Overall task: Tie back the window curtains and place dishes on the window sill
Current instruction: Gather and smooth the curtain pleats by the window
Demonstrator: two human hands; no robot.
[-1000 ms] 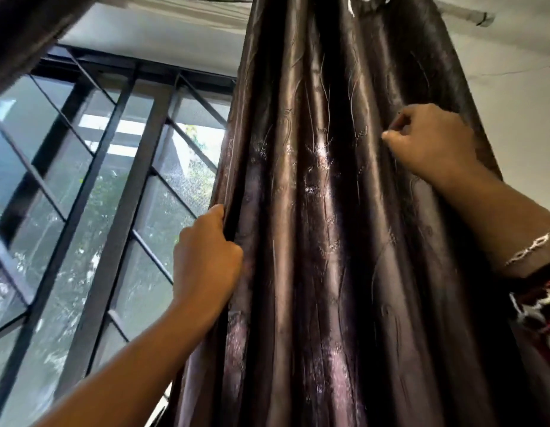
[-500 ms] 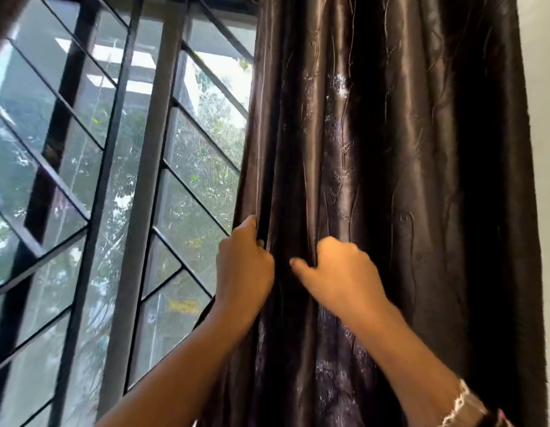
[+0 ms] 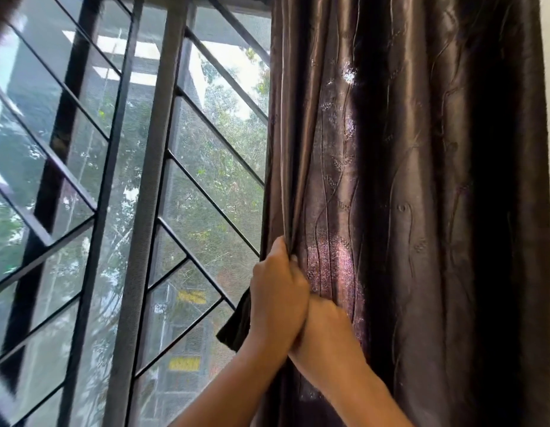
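Curtain (image 3: 406, 180): it hung right of the grille (image 3: 153, 180), its long axis straight up and down, pleats running top to bottom. Its left edge lay over the grille's right side.
Cloth: dark brown and glossy, satin-like, stitched with thin wavy stems and small sprigs. It fell in deep rounded folds, and light glowed purplish through a patch just above the hands.
Edge flap: a dark fold of the hem stuck out toward the grille, below the left hand.
Left hand (image 3: 278, 294): at the grille's lower right, it gripped the curtain's left edge. The fingers were curled tight round the gathered cloth and the thumb pointed up along the hem.
Right hand (image 3: 327, 331): it was touching the left hand, on the side away from the grille, with its back pressed among the folds. Its fingers ran out of sight behind the left hand, so I could not tell whether they pinched cloth.
Grille: dark metal, square uprights with slanted bars, and fine mesh behind.
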